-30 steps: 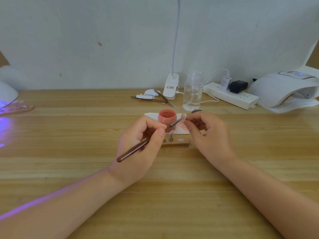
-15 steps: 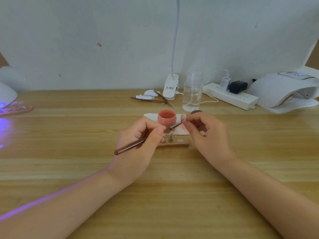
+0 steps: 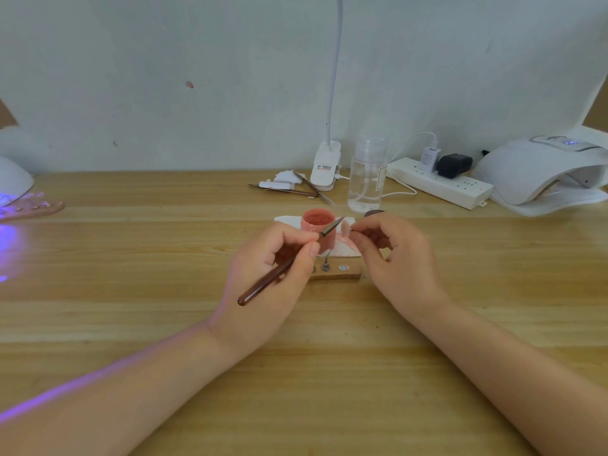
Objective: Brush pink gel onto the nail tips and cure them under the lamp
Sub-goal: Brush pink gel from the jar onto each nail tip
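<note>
My left hand (image 3: 273, 271) grips a brown-handled gel brush (image 3: 263, 286) like a pen, its tip up against a small pale nail tip (image 3: 344, 229). My right hand (image 3: 394, 258) pinches that nail tip by its stand, just right of an open pink gel jar (image 3: 318, 225). The jar sits on a white wipe (image 3: 342, 248). A wooden holder (image 3: 339, 274) with metal pins lies below both hands, partly hidden by my left hand. A white curing lamp (image 3: 539, 172) stands at the far right. Another lamp (image 3: 13, 179) glows purple at the left edge.
A clear pump bottle (image 3: 366, 179), a clip lamp base (image 3: 325, 166) with a white stalk, tweezers (image 3: 289, 190) and a power strip (image 3: 441, 184) line the back of the wooden table (image 3: 329, 373). Painted tips on a strip (image 3: 36, 209) lie by the left lamp.
The brush tip has risen a little and now meets the nail tip beside the jar. Both hands stay almost in place.
</note>
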Available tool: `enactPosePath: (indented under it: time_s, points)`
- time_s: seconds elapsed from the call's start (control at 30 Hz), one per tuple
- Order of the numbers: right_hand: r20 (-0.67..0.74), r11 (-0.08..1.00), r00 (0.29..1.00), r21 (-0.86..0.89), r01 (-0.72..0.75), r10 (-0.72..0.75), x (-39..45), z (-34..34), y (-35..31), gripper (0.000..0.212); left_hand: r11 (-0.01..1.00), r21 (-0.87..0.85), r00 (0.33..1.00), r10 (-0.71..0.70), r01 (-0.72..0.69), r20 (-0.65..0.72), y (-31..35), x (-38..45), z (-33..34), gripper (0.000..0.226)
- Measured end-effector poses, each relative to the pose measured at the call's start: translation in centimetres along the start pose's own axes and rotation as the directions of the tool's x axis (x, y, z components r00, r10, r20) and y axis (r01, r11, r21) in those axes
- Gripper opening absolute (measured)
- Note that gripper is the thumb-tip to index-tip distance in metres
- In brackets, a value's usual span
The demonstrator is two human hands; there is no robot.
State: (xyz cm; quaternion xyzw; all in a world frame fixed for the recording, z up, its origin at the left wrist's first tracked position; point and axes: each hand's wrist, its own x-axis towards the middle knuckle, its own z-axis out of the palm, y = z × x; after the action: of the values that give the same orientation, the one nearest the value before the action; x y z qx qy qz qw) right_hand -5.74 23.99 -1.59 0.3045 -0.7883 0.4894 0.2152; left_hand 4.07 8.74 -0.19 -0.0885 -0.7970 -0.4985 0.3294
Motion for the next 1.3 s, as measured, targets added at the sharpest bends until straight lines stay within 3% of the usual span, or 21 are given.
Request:
enactPosePath:
  time_s: [0.53, 0.77, 1.07, 1.3]
  points:
    - [-0.01, 0.998, 0.999, -0.013, -0.054, 0.053, -0.01, -0.1, -0.17, 0.007, 0.995, -0.006, 0.995, 0.095, -0.095, 0.028, -0.03, -0.19, -0.32, 0.009]
    - [0.019, 0.998, 0.998, 0.017, -0.064, 0.064, -0.05, -0.16, -0.35, 0.008, 0.999, -0.053, 1.0, -0.011, 0.01, -0.017, 0.1, 0.08, -0.17, 0.009]
    - [0.016, 0.997, 0.998, 0.036, -0.067, 0.066, -0.11, -0.19, -0.19, 0.009, 0.999, -0.034, 1.0, 0.009, -0.008, 0.026, -0.33, -0.06, -0.3, 0.011]
    - [0.021, 0.996, 0.998, 0.065, -0.064, 0.063, -0.18, -0.09, -0.23, 0.009, 0.99, -0.134, 0.997, -0.056, 0.049, -0.05, -0.7, 0.37, -0.23, 0.012]
